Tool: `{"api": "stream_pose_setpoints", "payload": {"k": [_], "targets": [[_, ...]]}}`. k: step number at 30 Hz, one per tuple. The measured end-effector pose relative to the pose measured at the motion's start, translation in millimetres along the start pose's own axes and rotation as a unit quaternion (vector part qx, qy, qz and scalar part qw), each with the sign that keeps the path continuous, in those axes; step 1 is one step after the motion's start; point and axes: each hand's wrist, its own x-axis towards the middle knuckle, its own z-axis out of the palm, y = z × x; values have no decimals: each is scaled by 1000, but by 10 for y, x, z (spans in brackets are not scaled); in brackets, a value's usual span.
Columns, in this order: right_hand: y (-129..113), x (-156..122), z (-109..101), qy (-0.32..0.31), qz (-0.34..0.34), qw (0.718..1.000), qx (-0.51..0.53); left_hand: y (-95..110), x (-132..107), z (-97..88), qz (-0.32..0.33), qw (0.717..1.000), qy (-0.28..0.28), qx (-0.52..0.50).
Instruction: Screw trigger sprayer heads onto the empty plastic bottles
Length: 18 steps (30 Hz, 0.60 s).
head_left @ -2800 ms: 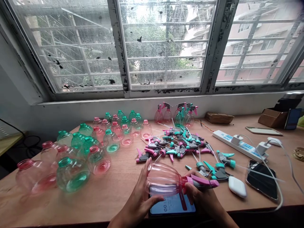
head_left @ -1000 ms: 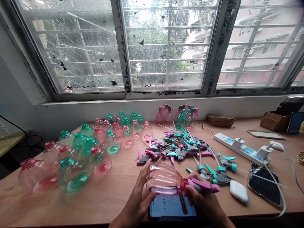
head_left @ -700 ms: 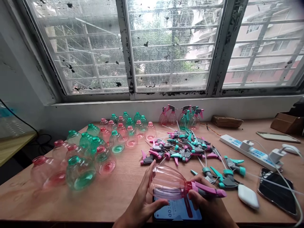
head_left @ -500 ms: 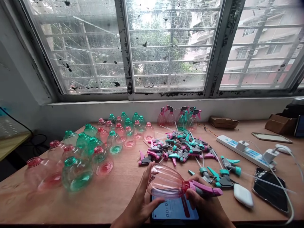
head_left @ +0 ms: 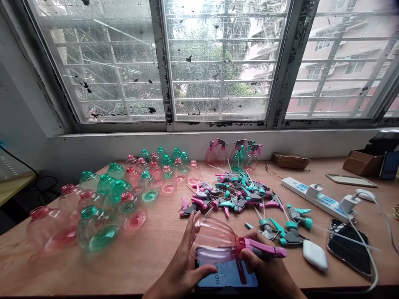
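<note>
Left hand [head_left: 186, 258] cups the base of a tilted pink bottle [head_left: 214, 238]; right hand [head_left: 264, 268] grips its neck and spray head [head_left: 269, 249], in front of the trigger pile [head_left: 240, 198]. Behind that pile, several sprayers [head_left: 222, 158] stand assembled; left of it, many more bottles [head_left: 98, 228] lack heads. Wooden table [head_left: 149, 265] beneath; barred window [head_left: 199, 62] beyond pile.

The head-worn camera faces forward and down across the wooden table [head_left: 146, 265] toward the metal-framed window [head_left: 218, 70]. The left hand [head_left: 183, 263] and right hand [head_left: 264, 261] appear close, at bottom centre.
</note>
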Motion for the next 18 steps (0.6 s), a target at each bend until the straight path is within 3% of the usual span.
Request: {"api": "stream_pose_setpoints", "payload": {"k": [4,11,15,18], "targets": [[3,5,5,7,-11,1000,-10,6,15,12,12,998,-24,-65],[-4,4,2,-3,-4,1000,3,-57,-8,-5,20,999,-11,23],[7,5,1,0,-9,1000,4,-39,-1,-11,15,999,-38,-23],[22,11,-3,-8,-11,1000,5,-43,-1,-18,11,999,-27,-19]]}}
